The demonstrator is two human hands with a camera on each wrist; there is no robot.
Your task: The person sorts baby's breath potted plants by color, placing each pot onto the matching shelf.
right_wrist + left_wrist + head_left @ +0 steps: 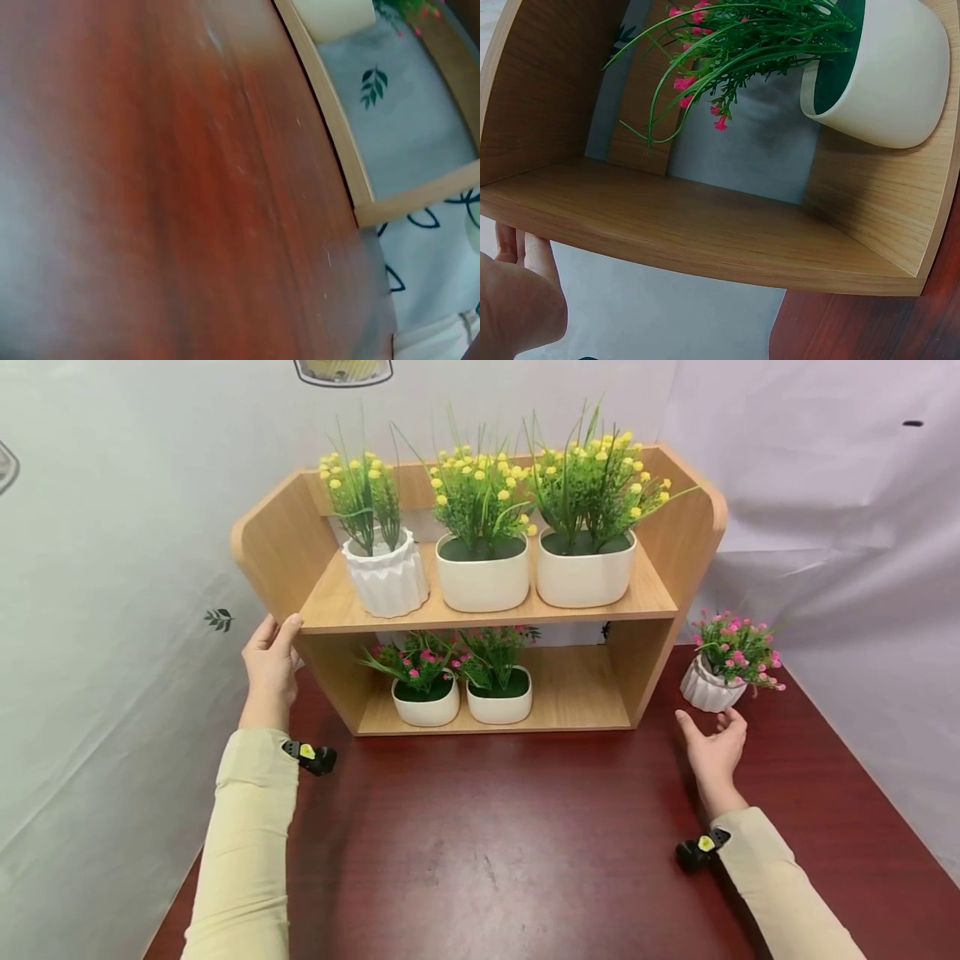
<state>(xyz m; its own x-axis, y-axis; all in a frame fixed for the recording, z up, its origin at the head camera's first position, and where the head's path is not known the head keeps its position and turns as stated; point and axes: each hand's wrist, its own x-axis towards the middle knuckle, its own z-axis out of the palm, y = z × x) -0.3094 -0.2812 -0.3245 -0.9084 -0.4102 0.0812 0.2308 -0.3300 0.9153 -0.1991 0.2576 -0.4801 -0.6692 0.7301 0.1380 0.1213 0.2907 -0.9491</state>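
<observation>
My left hand [272,668] rests against the outer left side of a wooden two-tier shelf [487,625]. In the left wrist view its straight fingers [536,255] touch the side panel's outer face. My right hand [716,747] is just in front of a ribbed white pot [712,687] with pink flowers, on the table right of the shelf. Thumb and fingers are spread apart, with nothing between them. At the right wrist view's lower right corner, part of that ribbed pot [435,343] shows.
The upper tier bears a ribbed white pot [386,575] and two smooth white pots [483,577] with yellow flowers. Two smaller white pots [427,706] with pink flowers stand on the lower tier, left and middle. A dark red table [487,827] lies below; pale cloth [112,610] hangs around.
</observation>
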